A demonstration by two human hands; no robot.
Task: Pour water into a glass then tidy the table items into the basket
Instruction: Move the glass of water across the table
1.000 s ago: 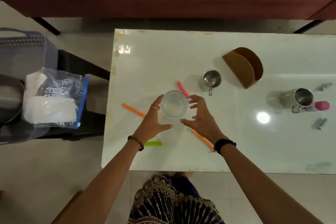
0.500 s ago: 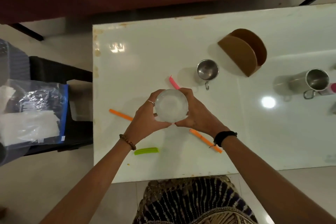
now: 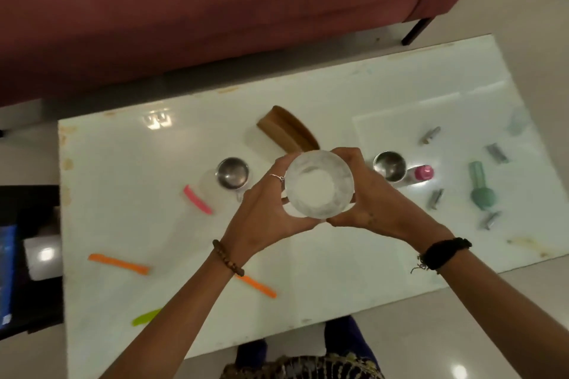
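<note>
I hold a clear glass (image 3: 318,184) upright above the white table (image 3: 338,255), seen from straight over its mouth. My left hand (image 3: 261,209) wraps its left side and my right hand (image 3: 366,197) wraps its right side. A brown wooden holder (image 3: 288,129) stands just beyond the glass. Two steel mugs, one (image 3: 232,177) to the left and one (image 3: 389,165) to the right, flank my hands. A pink-capped bottle (image 3: 423,172) lies beside the right mug.
A pink stick (image 3: 197,204), two orange sticks, one (image 3: 118,264) at the left and one (image 3: 257,285) under my left wrist, and a green one (image 3: 146,317) lie on the table. Several grey clips (image 3: 435,198) and a teal tool (image 3: 481,189) lie at the right. A maroon sofa (image 3: 215,9) runs behind.
Both hands closed around the glass and lifted it off the table towards the camera. My view swung right, bringing the right end of the table into sight.
</note>
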